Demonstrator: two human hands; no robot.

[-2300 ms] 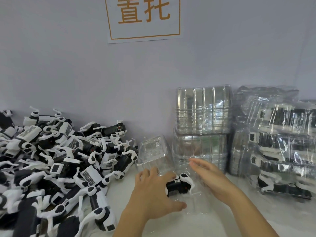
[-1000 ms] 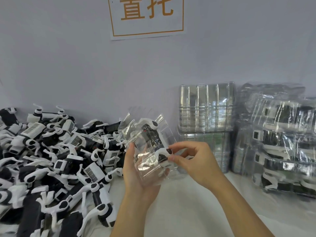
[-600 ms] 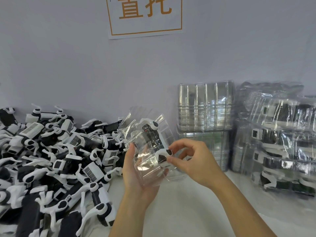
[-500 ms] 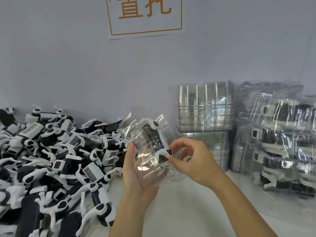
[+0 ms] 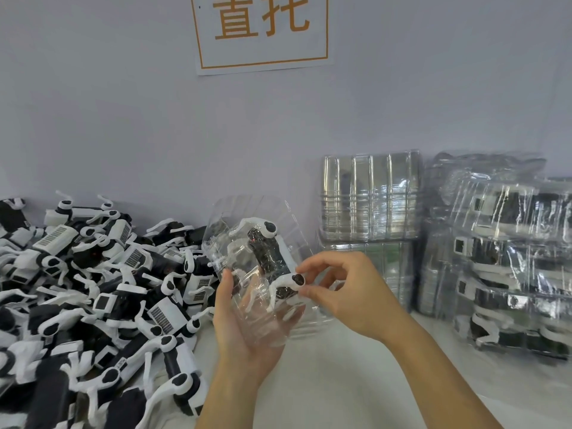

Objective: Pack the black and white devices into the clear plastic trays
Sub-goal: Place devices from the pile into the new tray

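Observation:
A clear plastic tray (image 5: 235, 243) is lifted off the table and tilted toward me. My left hand (image 5: 247, 332) cups it from below, thumb on its left edge. A black and white device (image 5: 269, 255) lies inside the tray, one white arm with a black round tip pointing up, another pointing right. My right hand (image 5: 346, 292) pinches that lower right arm tip between thumb and forefinger.
A large heap of loose black and white devices (image 5: 93, 292) covers the table's left side. Stacks of empty clear trays (image 5: 370, 199) stand against the back wall at the middle. Packed trays in a plastic bag (image 5: 507, 252) are piled at the right. A paper sign (image 5: 263, 29) hangs on the wall.
The tray with the device went from lying on the table to being held up in my left hand. Over the last second both hands barely moved, my right fingers staying on the arm tip.

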